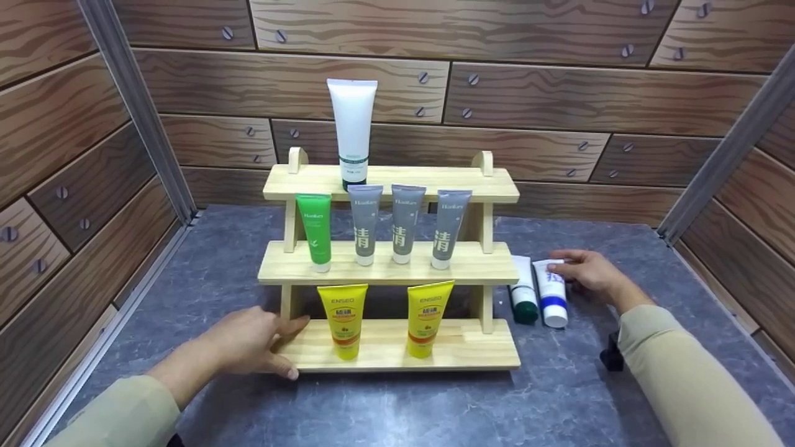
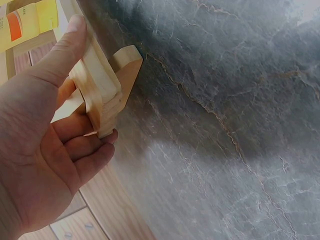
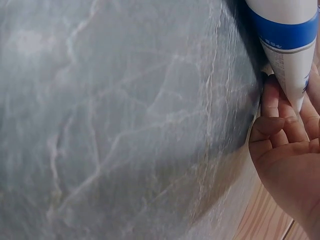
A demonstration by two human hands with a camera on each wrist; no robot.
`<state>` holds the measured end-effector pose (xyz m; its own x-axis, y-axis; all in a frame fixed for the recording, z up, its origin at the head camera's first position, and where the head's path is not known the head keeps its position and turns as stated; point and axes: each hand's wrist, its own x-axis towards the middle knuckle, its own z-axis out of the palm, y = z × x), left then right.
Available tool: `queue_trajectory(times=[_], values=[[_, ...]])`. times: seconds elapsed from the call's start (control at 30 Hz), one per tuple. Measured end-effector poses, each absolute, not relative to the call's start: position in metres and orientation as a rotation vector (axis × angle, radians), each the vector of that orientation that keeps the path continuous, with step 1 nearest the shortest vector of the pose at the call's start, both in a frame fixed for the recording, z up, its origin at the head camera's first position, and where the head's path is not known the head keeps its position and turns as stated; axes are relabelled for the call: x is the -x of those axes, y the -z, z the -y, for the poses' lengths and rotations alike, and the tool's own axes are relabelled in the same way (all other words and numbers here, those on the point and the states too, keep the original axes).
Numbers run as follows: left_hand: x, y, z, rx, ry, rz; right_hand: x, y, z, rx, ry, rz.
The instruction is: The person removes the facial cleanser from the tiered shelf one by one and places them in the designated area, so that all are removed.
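Note:
My left hand point(image 1: 248, 340) grips the left end of the bottom board of a three-tier wooden display rack point(image 1: 388, 264), thumb at the front edge and fingers curled round the end. On the right, my right hand point(image 1: 590, 276) pinches the flat tail of a white tube with a blue band point(image 1: 551, 292), cap toward me. Close beside that tube, partly hidden by the rack, lies a white tube with a dark green cap point(image 1: 525, 292). Two yellow tubes point(image 1: 343, 320) stand on the bottom tier. A green tube point(image 1: 315, 230) and several grey tubes point(image 1: 365, 223) fill the middle one.
A tall white tube point(image 1: 354, 130) stands upright on the top tier, left of centre. The rack sits on a grey marbled tabletop point(image 1: 397, 410). Wood-patterned panels point(image 1: 528, 93) enclose the back and both sides, with metal posts at the corners.

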<state>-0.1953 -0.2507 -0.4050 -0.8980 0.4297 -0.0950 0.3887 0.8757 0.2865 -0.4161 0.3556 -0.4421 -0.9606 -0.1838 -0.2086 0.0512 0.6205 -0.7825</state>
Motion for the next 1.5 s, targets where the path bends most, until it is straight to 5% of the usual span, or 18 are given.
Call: queue_trajectory(times=[1.5], values=[[0.193, 0.404, 0.249, -0.594, -0.397, -2.866, 0.39, 0.404, -0.376, 0.216, 1.059, -2.708]])
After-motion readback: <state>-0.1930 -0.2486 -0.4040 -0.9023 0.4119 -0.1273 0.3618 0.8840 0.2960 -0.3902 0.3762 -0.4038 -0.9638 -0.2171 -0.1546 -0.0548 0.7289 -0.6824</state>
